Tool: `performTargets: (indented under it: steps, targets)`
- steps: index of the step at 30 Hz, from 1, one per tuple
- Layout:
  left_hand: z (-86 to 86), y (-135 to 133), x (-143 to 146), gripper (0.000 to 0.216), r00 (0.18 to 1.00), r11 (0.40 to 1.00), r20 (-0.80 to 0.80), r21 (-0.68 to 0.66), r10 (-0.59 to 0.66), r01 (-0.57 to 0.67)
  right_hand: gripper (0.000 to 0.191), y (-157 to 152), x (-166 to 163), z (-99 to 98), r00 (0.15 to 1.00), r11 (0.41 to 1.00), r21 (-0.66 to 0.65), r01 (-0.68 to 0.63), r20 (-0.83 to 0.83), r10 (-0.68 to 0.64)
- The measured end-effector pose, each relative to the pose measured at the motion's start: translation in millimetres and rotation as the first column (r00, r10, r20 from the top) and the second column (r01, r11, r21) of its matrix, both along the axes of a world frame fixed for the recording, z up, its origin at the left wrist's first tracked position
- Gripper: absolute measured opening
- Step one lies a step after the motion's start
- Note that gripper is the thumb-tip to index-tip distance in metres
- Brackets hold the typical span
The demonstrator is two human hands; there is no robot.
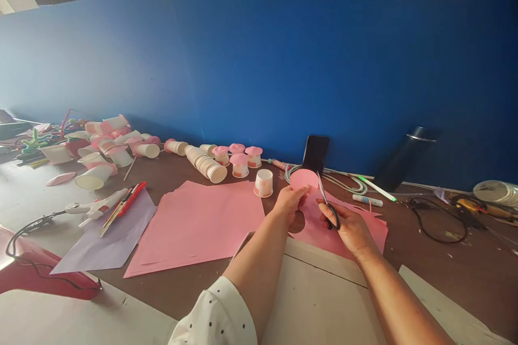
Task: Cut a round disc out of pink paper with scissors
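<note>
My left hand (290, 199) pinches a round pink paper disc (304, 178) and holds it up above the table. My right hand (347, 226) grips black-handled scissors (327, 200), whose blades point up at the disc's right edge. Under both hands lies a cut pink sheet with jagged edges (348, 232). A small white paper cup (263, 183) stands upside down just left of the disc.
A stack of pink paper (194, 226) and a lilac sheet (109, 242) lie to the left. A glue gun (95, 207), red-handled tool, many paper cups (202, 161) and pink-roofed cup houses (239, 164) sit further back. A phone (315, 153) leans on the blue wall; cables, markers and a dark flask (404, 159) are on the right.
</note>
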State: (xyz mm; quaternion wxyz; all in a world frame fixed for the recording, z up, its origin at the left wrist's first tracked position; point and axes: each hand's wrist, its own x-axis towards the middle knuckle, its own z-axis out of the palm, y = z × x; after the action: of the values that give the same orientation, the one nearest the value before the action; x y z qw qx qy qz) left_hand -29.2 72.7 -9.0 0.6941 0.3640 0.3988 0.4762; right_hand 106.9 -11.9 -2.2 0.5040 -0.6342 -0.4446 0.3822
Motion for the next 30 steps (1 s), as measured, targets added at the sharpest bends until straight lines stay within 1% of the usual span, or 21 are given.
performTargets:
  steps: [4, 9, 18, 26, 30]
  targets:
    - [-0.4, 0.4, 0.2, 0.035, 1.0, 1.0, 0.016, -0.01, -0.004, 0.004, 0.053, 1.9, 0.9, -3.0, 1.0, 1.0, 0.005, -0.012, -0.028, 0.012]
    - [-1.7, 1.9, 0.8, 0.038, 0.999, 0.999, 0.053, -0.03, -0.009, 0.011, 0.049, 2.8, 1.9, -5.6, 1.0, 1.0, 0.012, -0.01, -0.004, 0.01]
    - [-1.3, 0.3, 0.9, 0.038, 0.996, 0.999, 0.092, -0.046, -0.012, 0.016, 0.052, 1.8, 0.8, -3.9, 1.0, 1.0, 0.011, -0.005, 0.006, 0.005]
    - [-2.3, 1.4, 2.2, 0.036, 0.991, 0.995, 0.133, -0.101, 0.004, 0.01, 0.06, -0.9, -1.5, 2.5, 0.995, 1.0, 0.009, 0.003, 0.096, -0.004]
    - [-1.6, 1.6, 2.9, 0.032, 0.991, 0.992, 0.136, -0.126, 0.0, 0.017, 0.059, -1.2, -2.2, 2.6, 0.997, 1.0, -0.001, 0.011, 0.072, -0.011]
